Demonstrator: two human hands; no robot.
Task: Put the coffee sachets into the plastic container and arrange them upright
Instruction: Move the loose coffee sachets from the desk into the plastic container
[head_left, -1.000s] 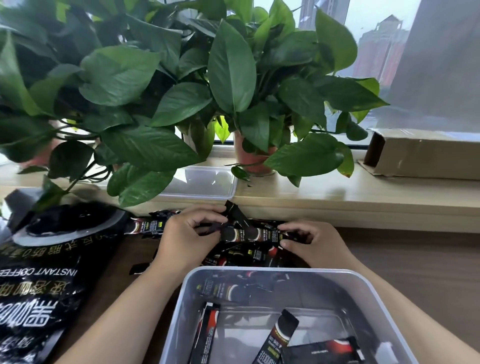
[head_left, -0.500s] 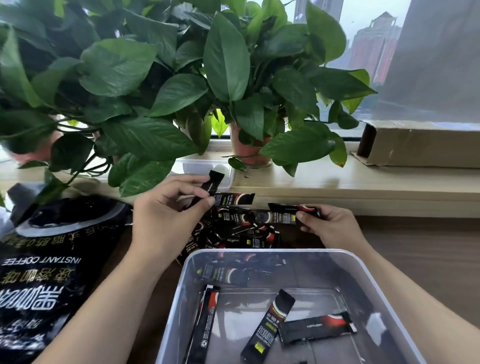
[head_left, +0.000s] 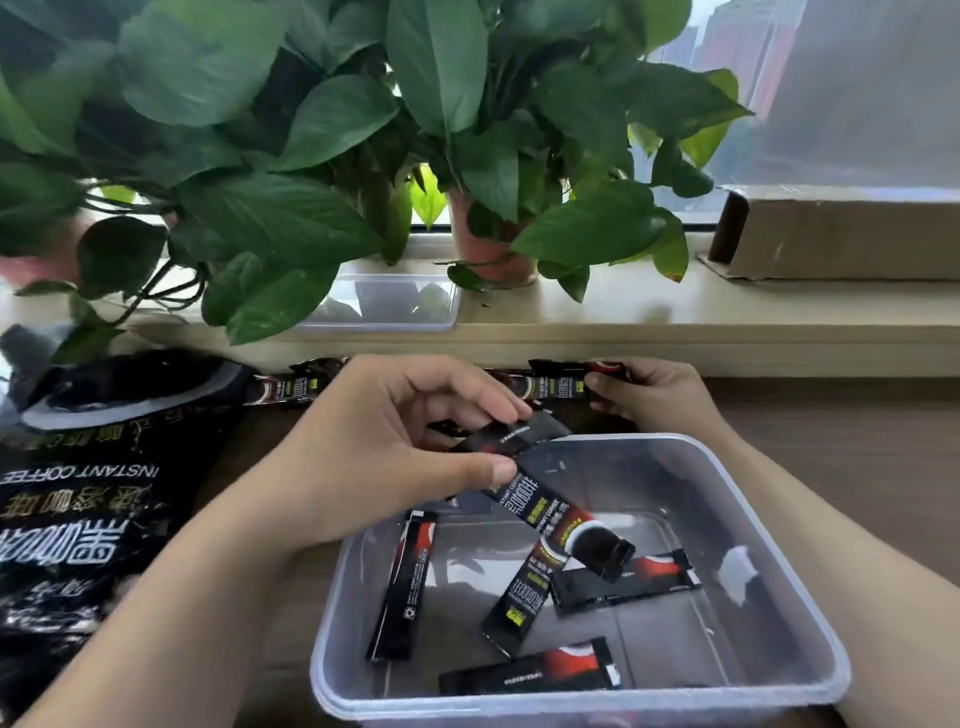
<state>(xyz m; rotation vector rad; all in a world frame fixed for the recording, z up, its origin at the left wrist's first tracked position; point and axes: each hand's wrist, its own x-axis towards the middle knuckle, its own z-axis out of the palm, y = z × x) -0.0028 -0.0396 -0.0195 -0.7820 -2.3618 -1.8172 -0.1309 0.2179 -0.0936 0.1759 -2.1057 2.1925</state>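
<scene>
A clear plastic container stands on the table in front of me, with several black coffee sachets lying flat on its bottom. My left hand pinches two black sachets at their upper ends and holds them slanting down over the container's far left rim. My right hand is behind the container and pinches one end of a sachet from the loose pile on the table. Much of that pile is hidden behind my left hand.
A large black instant coffee bag lies at the left. On the sill behind stand leafy potted plants, a clear lid and a cardboard box. Leaves hang low over the pile's left side.
My left hand has come back from the pile with sachets and lowered them over the container. My right hand stays at the pile, gripping a sachet end. The view has tilted down.
</scene>
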